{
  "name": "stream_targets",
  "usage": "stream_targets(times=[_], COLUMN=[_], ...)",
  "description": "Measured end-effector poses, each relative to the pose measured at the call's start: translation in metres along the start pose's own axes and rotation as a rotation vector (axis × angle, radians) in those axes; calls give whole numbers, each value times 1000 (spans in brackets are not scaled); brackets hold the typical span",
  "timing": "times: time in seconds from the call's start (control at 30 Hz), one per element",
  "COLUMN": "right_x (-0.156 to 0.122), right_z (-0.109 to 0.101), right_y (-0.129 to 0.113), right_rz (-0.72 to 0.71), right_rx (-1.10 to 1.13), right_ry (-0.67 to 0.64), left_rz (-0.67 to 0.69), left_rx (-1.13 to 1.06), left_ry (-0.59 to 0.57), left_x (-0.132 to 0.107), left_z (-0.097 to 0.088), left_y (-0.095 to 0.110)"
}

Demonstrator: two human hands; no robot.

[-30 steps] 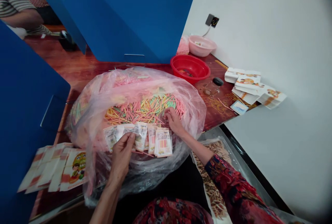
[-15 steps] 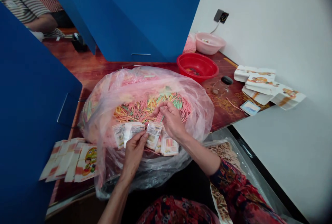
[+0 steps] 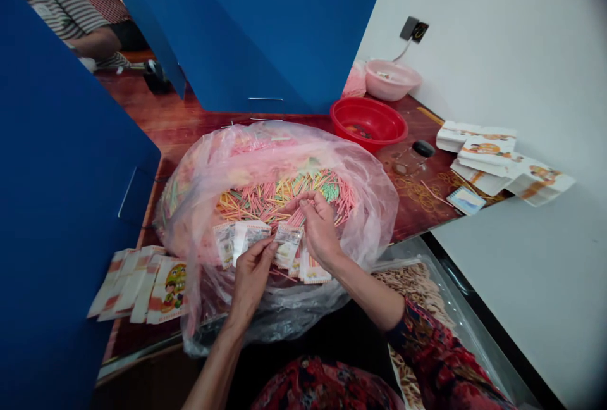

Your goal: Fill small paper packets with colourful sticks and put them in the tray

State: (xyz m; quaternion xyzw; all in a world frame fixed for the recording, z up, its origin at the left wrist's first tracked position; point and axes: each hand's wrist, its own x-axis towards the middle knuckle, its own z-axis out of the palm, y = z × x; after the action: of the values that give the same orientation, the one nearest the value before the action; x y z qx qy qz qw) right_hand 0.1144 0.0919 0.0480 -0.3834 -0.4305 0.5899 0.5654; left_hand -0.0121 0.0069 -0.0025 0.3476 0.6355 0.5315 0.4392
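Note:
My left hand (image 3: 253, 274) pinches a small printed packet (image 3: 287, 247) between thumb and fingers at the front of the open plastic bag. Just above and to the right, the fingers of my right hand (image 3: 320, 229) are curled together on a few thin pink sticks (image 3: 297, 217), close to the packet's upper edge. Behind both hands, a heap of thin coloured sticks (image 3: 256, 198), pink, yellow and green, fills the clear pink plastic bag (image 3: 190, 226). More small packets (image 3: 225, 245) lie in a row along the bag's front, some partly hidden by my hands.
A red basin (image 3: 370, 122), a pink basin (image 3: 391, 79) and a jar with a black lid (image 3: 415, 155) stand back right. Stacked printed wrappers (image 3: 488, 150) lie by the wall, others (image 3: 165, 290) at left. Blue panels (image 3: 265, 30) enclose the table; a person's striped sleeve (image 3: 71, 2) shows beyond.
The whole view has shifted slightly, so the scene sits a little further right. My right hand has dipped slightly toward the packet; my left still holds the same packet.

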Motion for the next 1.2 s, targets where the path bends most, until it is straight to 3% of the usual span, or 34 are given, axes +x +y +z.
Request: stream_targets(times=[0.17,0.5,0.63,0.77,0.87,0.97,1.1,1.2], right_x=[-3,-14,-13,-12,-13,-14,-11,-10], right_z=[-1,-9,-15,-18,-17,-17,-24,-42], right_y=[-3,-8,-3,3,8,8,5,5], right_rz=[5,-139,-127,-92,-21,11,-24,-18], right_rx=[-41,-400,-333,-338,-276,-274,-343,-383], right_ry=[-53,-386,-328,-360,-311,-274,-250,-122], left_rz=[-1,-69,-69,-52,-79,-72,-52,53], left_rx=[-18,-250,-312,-325,-336,-313,-209,-18], left_ry=[0,11,-29,-97,-87,-85,-180,-71], left_x=[0,2,4,2,0,-3,-4,1], left_z=[2,9,7,9,12,16,12,-3], left_y=[-1,4,7,12,14,17,18,11])
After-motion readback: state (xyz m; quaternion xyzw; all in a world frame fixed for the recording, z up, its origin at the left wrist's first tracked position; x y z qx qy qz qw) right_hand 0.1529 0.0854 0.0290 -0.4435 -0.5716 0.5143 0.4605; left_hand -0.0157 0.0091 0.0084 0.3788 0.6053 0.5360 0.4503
